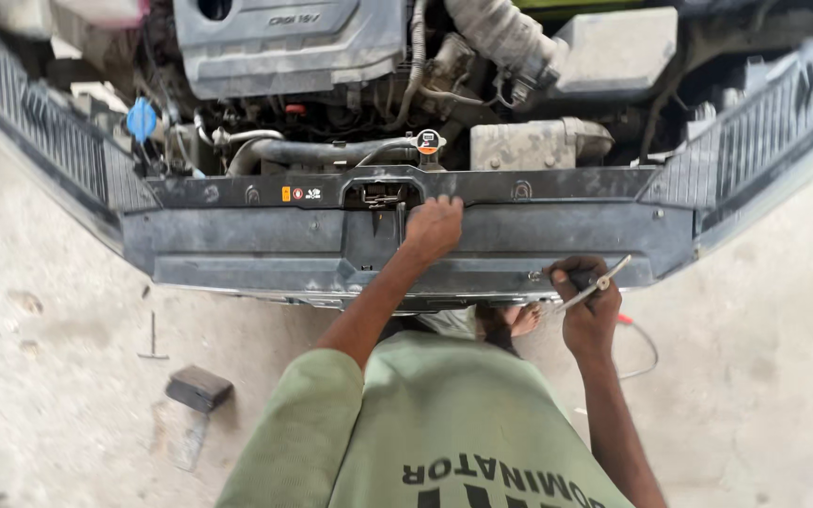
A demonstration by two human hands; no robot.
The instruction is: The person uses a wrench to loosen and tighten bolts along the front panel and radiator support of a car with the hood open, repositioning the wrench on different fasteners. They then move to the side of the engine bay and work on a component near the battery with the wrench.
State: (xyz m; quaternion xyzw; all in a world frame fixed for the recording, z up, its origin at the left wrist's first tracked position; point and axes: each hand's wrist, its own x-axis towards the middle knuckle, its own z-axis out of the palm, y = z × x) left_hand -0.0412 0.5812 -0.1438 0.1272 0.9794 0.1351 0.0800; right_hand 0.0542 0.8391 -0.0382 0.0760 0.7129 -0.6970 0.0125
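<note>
I look down at the open front of a car with its dusty black front panel across the view. My left hand rests on the panel just below the hood latch, fingers curled against the plastic. My right hand is closed around a slim metal hand tool, whose tip points at the panel's lower right edge. I wear a green shirt, and a bare foot shows under the panel.
The engine bay holds a grey engine cover, a blue cap, hoses and a dusty box. On the concrete floor at left lie a T-shaped tool and a dark block. A thin cable curls at right.
</note>
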